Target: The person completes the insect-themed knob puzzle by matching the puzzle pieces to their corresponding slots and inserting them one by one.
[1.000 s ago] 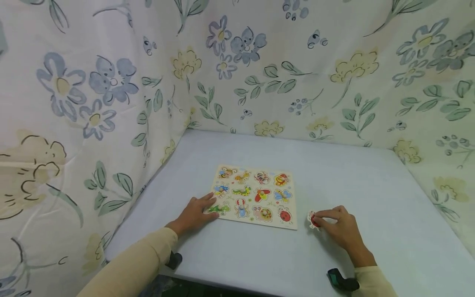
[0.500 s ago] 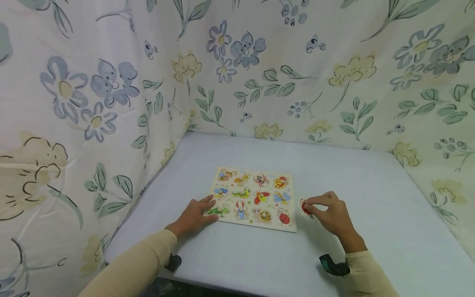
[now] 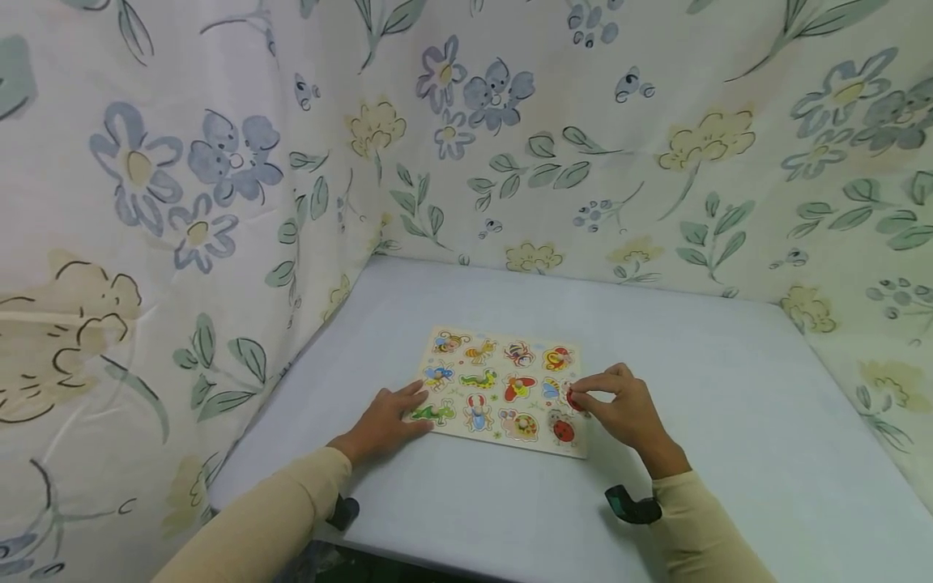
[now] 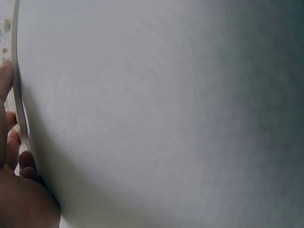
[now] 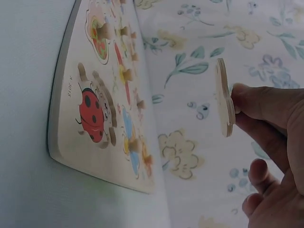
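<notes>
My right hand (image 3: 623, 409) pinches a red ladybug puzzle piece (image 3: 572, 397) between thumb and index finger, over the right side of the wooden insect puzzle board (image 3: 541, 405). In the right wrist view the puzzle piece (image 5: 223, 102) is seen edge-on, raised apart from the board (image 5: 64, 128). Below it, the ladybug recess (image 5: 92, 116) shows a printed red ladybug at the board's near right corner. At the opposite near corner rests my left hand (image 3: 386, 425), thumb and fingers extended against the board's left edge. The left wrist view shows only part of those fingers (image 4: 7, 78).
Other knobbed insect pieces, such as the snail (image 3: 519, 424) and the beetle (image 3: 478, 413), sit in the board. A white cloth covers the table (image 3: 700, 364). Floral curtains (image 3: 539, 210) hang at its back and sides. The front table edge (image 3: 408, 553) is near.
My right hand has carried the ladybug piece left and away from me, from beside the board to over its right side. My left hand stays at the board's left edge.
</notes>
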Demonstrator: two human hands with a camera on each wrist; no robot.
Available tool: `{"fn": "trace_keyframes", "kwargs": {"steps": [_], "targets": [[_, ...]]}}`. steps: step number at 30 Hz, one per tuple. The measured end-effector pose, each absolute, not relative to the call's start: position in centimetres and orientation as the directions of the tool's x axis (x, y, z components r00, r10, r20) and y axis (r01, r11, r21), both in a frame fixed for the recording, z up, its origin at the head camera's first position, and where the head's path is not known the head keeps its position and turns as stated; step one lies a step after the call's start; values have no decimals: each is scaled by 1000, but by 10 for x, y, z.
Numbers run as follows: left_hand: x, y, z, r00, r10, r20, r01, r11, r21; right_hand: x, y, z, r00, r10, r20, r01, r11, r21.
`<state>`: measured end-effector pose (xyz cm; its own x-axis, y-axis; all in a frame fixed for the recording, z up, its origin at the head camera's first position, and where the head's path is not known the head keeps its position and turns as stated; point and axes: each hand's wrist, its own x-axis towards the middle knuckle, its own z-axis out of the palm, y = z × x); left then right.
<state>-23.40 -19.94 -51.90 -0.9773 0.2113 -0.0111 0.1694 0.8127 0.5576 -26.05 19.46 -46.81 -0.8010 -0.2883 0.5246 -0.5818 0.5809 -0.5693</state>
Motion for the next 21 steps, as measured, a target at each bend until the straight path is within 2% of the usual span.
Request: {"fn": "trace_keyframes", "kwargs": {"steps": [4,8,15,21], "targets": [[-234,-198,-518,-978,209,-16,165,812,559,-264,191,-474,-798,-305,519,-590,569,-573],[-234,-197,-517,-977,214,-10,171,808,563,-264,189,-479,-825,-306,475,-559,564,-607],[-234,-197,-515,-976,219,10,185,796,576,-262,188,-492,-905,-281,319,-425,589,-688],[-233,-199,-515,-975,223,9,187,793,579,-261,188,-502,-938,-277,207,-340,636,-693]]}}
